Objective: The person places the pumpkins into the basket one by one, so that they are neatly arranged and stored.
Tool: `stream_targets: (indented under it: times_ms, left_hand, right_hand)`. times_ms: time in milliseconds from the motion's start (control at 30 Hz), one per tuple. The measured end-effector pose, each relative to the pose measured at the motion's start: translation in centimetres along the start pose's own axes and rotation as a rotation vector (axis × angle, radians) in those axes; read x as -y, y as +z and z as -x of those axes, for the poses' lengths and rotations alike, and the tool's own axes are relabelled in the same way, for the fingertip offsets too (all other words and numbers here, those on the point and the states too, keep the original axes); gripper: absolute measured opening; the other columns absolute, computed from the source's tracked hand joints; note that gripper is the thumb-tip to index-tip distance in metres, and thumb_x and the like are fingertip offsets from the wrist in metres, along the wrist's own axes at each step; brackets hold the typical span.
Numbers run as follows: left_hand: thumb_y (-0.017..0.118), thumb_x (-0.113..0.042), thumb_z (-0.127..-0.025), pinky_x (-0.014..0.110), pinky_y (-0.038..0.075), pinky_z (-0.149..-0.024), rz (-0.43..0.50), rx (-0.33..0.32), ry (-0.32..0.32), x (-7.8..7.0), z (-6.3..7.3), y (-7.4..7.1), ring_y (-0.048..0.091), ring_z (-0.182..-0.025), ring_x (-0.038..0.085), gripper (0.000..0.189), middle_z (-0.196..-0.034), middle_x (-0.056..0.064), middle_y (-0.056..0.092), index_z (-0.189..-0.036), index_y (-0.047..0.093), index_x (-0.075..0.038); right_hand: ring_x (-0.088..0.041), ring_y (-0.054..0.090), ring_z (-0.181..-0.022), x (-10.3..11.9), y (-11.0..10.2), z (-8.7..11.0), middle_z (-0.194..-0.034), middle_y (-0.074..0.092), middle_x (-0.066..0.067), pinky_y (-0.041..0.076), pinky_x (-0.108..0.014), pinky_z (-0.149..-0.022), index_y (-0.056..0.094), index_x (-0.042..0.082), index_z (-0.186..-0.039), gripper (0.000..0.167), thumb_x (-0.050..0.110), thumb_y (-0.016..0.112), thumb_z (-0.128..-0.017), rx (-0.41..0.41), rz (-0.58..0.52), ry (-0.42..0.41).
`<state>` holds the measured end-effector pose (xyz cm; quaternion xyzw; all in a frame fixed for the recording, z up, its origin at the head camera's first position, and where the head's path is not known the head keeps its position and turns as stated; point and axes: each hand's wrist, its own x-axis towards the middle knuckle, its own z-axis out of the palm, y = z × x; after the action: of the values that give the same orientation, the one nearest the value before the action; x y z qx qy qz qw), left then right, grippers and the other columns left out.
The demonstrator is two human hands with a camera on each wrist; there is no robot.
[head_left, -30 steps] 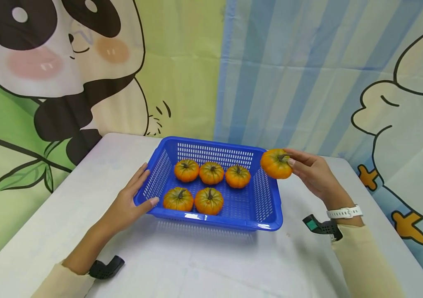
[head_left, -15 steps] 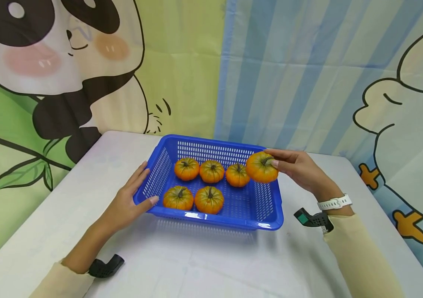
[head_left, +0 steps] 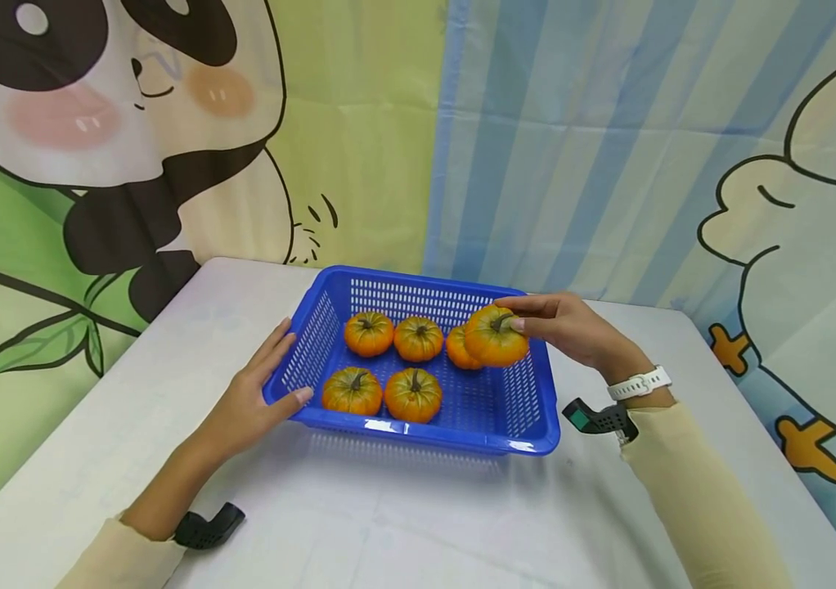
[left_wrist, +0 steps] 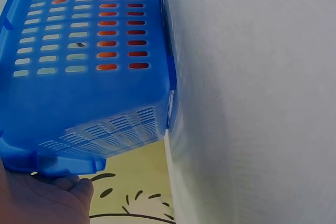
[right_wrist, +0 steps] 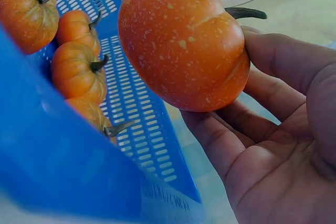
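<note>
In the head view, my right hand (head_left: 573,331) pinches a small orange pumpkin (head_left: 495,337) by its right side, thumb near the stem. The right wrist view shows that pumpkin (right_wrist: 184,45) raised at the basket's side, fingertips beneath and behind it. Below it, a blue plastic basket (head_left: 418,432) with slotted walls holds several similar pumpkins (head_left: 414,396) in two rows; the held one partly covers the rightmost of the back row. My left hand (head_left: 252,405) rests at the basket's left rim, fingers extended along it and thumb at the front corner.
The basket stands on a white-covered table (head_left: 388,523). Behind the table hangs a cartoon-printed curtain (head_left: 359,139) with a panda. Black wrist devices (head_left: 208,528) sit on both forearms, and a white band (head_left: 639,383) circles the right wrist.
My right hand has carried the pumpkin leftward from beyond the basket's right rim to over its right part. The left hand, the basket and the other pumpkins have stayed in place.
</note>
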<state>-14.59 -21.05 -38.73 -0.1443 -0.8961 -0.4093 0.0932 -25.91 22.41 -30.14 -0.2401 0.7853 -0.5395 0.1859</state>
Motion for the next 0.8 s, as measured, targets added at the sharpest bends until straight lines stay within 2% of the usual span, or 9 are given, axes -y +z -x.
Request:
stream_targets:
  times_ms: [133, 300, 567, 800]
  left_hand:
    - [0.066, -0.035, -0.091, 0.064, 0.029, -0.104, 0.01, 0.0, 0.003, 0.1, 0.0, 0.0, 0.015, -0.145, 0.038, 0.083, -0.163, 0.001, 0.007, -0.155, 0.023, -0.006]
    - [0.066, -0.034, -0.091, 0.064, 0.029, -0.104, 0.009, -0.005, 0.011, 0.1, 0.0, 0.0, 0.015, -0.145, 0.038, 0.083, -0.163, 0.002, 0.008, -0.155, 0.023, -0.006]
    - [0.066, -0.035, -0.09, 0.063, 0.03, -0.103, 0.008, -0.007, 0.005, 0.1, 0.1, 0.0, 0.016, -0.145, 0.038, 0.083, -0.163, 0.002, 0.008, -0.154, 0.023, -0.006]
    - [0.067, -0.032, -0.09, 0.063, 0.032, -0.102, -0.007, -0.008, 0.003, 0.1, 0.0, 0.1, 0.016, -0.144, 0.039, 0.082, -0.163, 0.002, 0.008, -0.155, 0.023, -0.006]
  right_hand:
    - [-0.028, 0.056, -0.12, 0.1, 0.3, -0.7, -0.135, 0.055, -0.016, 0.048, -0.037, -0.097, 0.057, 0.003, -0.136, 0.042, 0.016, 0.062, -0.096, 0.057, 0.019, 0.002]
    - [-0.029, 0.054, -0.122, 0.1, 0.8, -1.5, -0.134, 0.057, -0.015, 0.045, -0.04, -0.1, 0.056, 0.0, -0.135, 0.042, 0.013, 0.062, -0.096, 0.16, 0.052, -0.024]
    - [-0.027, 0.057, -0.119, -0.3, 1.5, -2.7, -0.129, 0.062, -0.011, 0.045, -0.038, -0.101, 0.059, 0.004, -0.134, 0.038, 0.013, 0.06, -0.097, 0.307, 0.09, -0.024]
    - [-0.022, 0.055, -0.122, -0.1, 2.0, -3.8, -0.132, 0.06, -0.007, 0.046, -0.037, -0.1, 0.062, 0.006, -0.132, 0.038, 0.016, 0.064, -0.095, 0.349, 0.175, 0.001]
